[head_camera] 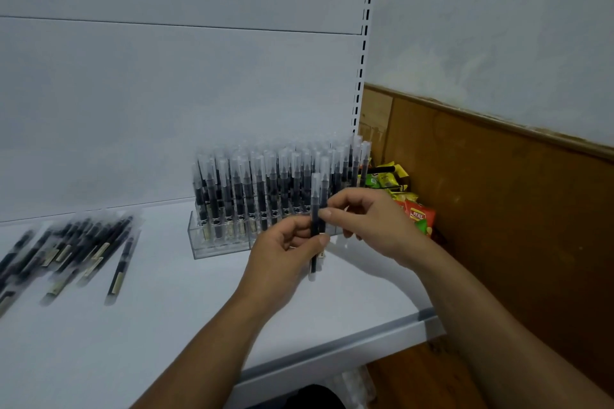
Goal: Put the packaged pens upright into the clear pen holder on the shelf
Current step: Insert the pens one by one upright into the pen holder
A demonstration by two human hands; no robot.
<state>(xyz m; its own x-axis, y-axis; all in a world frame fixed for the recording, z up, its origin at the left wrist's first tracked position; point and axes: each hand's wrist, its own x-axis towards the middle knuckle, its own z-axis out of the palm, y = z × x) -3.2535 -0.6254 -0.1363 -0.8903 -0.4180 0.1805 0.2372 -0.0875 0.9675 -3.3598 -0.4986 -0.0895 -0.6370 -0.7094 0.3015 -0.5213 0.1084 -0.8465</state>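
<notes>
The person stands at a white metal shelf [166, 309] with both hands raised in front of the clear acrylic pen holder [202, 242], which sits toward the far right of the shelf. The left hand [285, 256] grips the lower half of two slim black pens in clear plastic sleeves [315, 199], its fingers curled round them and its thumb across the front. The right hand [368, 222] pinches the same pair higher up between thumb and forefinger.

The pair stands almost upright, caps up, just near of the holder and not yet in it. I take the two-handed hold to be for squaring the pens together, or for peeling one away from the other, so that they go in straight.

The holder is already packed with rows of standing pens [265, 183], caps up and close together (a free slot is hard to pick out from here, and the hands hide its near right corner). Well apart to the left, a loose heap of packaged pens [66, 252] lies flat on the shelf, within reach of the left hand, so there is plenty left to do.

Beyond the shelf's right end, bright red, green and yellow snack packets [418, 214] sit against brown wood panelling [498, 209]. Lowering the pair will probably need care, since the crowded neighbours look easy to tip.
</notes>
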